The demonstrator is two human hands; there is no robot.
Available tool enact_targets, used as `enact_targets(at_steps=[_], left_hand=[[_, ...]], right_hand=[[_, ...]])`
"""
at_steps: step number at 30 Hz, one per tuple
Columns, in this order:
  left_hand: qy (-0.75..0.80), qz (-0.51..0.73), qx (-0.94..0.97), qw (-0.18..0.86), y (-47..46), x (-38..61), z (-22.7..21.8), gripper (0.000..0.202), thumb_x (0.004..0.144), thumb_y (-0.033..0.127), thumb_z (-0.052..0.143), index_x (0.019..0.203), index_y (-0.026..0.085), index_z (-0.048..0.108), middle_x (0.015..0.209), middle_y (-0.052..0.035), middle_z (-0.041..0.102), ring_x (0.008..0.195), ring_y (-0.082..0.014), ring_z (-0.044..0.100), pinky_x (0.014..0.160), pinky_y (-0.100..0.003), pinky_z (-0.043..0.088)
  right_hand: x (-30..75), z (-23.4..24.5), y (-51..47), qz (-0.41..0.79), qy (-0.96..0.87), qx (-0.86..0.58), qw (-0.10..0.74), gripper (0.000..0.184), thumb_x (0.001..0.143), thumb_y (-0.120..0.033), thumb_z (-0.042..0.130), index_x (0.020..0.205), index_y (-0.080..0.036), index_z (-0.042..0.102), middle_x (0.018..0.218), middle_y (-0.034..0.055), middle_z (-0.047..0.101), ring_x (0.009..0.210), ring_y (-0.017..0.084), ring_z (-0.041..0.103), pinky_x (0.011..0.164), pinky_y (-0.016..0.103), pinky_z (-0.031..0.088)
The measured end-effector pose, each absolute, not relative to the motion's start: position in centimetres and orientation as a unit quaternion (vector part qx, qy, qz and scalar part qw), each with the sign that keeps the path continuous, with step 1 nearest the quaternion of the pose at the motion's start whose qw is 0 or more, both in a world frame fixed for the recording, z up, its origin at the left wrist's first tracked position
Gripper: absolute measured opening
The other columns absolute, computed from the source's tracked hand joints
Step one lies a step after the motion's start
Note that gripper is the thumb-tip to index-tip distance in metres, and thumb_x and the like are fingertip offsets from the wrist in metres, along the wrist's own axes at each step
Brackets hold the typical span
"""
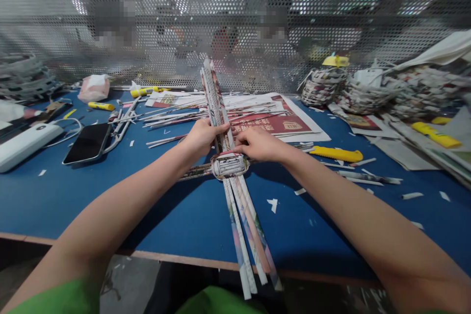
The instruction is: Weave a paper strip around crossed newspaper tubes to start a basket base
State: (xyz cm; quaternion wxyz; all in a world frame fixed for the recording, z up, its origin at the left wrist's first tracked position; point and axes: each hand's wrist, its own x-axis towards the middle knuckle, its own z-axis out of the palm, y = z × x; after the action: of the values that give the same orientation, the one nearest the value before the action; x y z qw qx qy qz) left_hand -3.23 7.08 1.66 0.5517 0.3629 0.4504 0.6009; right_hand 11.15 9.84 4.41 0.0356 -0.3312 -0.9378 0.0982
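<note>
A cross of rolled newspaper tubes (243, 216) lies on the blue table (154, 206), bound at its centre by a woven ring (228, 165). Long tubes run toward me over the table edge and away toward the mesh wall. My left hand (202, 136) grips the far tubes just above the ring, fingers wrapped over them. My right hand (257, 143) pinches the same tubes from the right side, fingertips touching the left hand's.
Loose paper tubes and newspaper sheets (279, 117) lie behind the hands. A yellow cutter (336, 154) is to the right, a phone (87, 143) and white power bank (25, 143) to the left. Woven paper baskets (324, 86) and paper piles crowd the right. A perforated metal wall (235, 19) stands at the back.
</note>
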Motion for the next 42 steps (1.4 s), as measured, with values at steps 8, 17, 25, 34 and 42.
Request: enact_targets(at_steps=[8,17,25,34,42], left_hand=[[0.412,0.627,0.346,0.563,7.2,-3.1,1.9,0.010,0.063,0.017,0.064,0.067,0.012,0.056,0.057,-0.0018,0.061,0.050,-0.0127,0.056,0.053,-0.028,0.048],[0.487,0.579,0.432,0.491,8.1,-5.4,1.8,0.022,0.055,0.025,0.071,0.062,0.012,0.054,0.049,0.0017,0.055,0.039,-0.0089,0.050,0.042,-0.021,0.040],[0.511,0.589,0.418,0.466,8.5,-5.3,1.6,0.020,0.061,0.029,0.066,0.066,0.014,0.054,0.051,0.0030,0.054,0.040,-0.0084,0.048,0.039,-0.019,0.036],[0.549,0.542,0.423,0.475,8.4,-5.7,1.6,0.042,0.072,0.056,0.048,0.062,0.016,0.049,0.049,0.0007,0.052,0.040,-0.0091,0.048,0.040,-0.020,0.036],[0.486,0.239,0.603,0.586,6.8,-6.5,1.5,0.031,0.051,0.024,0.074,0.075,0.012,0.059,0.066,-0.0010,0.058,0.054,-0.0085,0.051,0.046,-0.019,0.040]], right_hand=[[11.1,4.5,9.7,0.121,-0.934,-0.334,0.040,0.021,0.072,-0.025,0.053,0.054,-0.015,0.054,0.052,-0.0001,0.049,0.051,0.010,0.040,0.051,0.022,0.025],[10.8,3.8,9.6,0.116,-0.944,-0.308,0.032,0.024,0.073,-0.026,0.053,0.052,-0.015,0.052,0.048,-0.0013,0.044,0.049,0.009,0.037,0.050,0.022,0.023],[10.7,3.8,9.3,0.135,-0.941,-0.309,0.034,0.022,0.073,-0.023,0.052,0.053,-0.014,0.053,0.048,-0.0013,0.045,0.049,0.008,0.038,0.050,0.022,0.024],[10.4,3.5,8.8,0.143,-0.936,-0.320,0.021,0.020,0.073,-0.021,0.052,0.056,-0.014,0.056,0.052,0.0008,0.051,0.049,0.008,0.039,0.049,0.022,0.025],[10.5,3.0,9.2,0.116,-0.935,-0.330,0.059,0.018,0.072,-0.018,0.049,0.055,-0.014,0.055,0.050,0.0000,0.048,0.050,0.008,0.038,0.049,0.022,0.024]])
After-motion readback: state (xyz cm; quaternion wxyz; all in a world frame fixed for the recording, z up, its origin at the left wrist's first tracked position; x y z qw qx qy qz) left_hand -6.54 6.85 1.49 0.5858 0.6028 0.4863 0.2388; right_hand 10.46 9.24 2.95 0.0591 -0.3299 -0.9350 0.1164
